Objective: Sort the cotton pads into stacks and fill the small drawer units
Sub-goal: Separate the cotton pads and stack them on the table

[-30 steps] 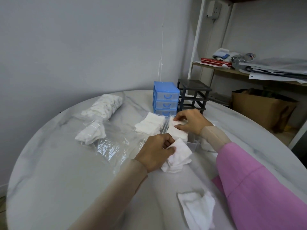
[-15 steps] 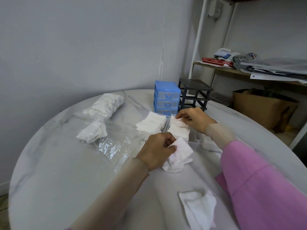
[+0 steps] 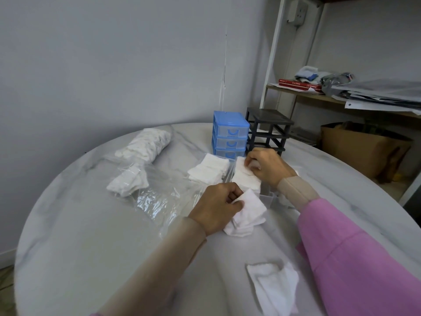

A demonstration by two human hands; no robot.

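near the middle of the round table (image 3: 68, 224), the left hand (image 3: 215, 207) pinches a stack of cotton pads (image 3: 247, 213) while the right hand (image 3: 265, 167) pinches pads in a clear drawer (image 3: 245, 179) before the blue drawer unit (image 3: 230, 135) toward the far edge.

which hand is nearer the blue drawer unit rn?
Right. The right hand sits just in front of the blue drawer unit, pinching pads on the stack there. The left hand is farther back toward the person, gripping a bundle of cotton pads.
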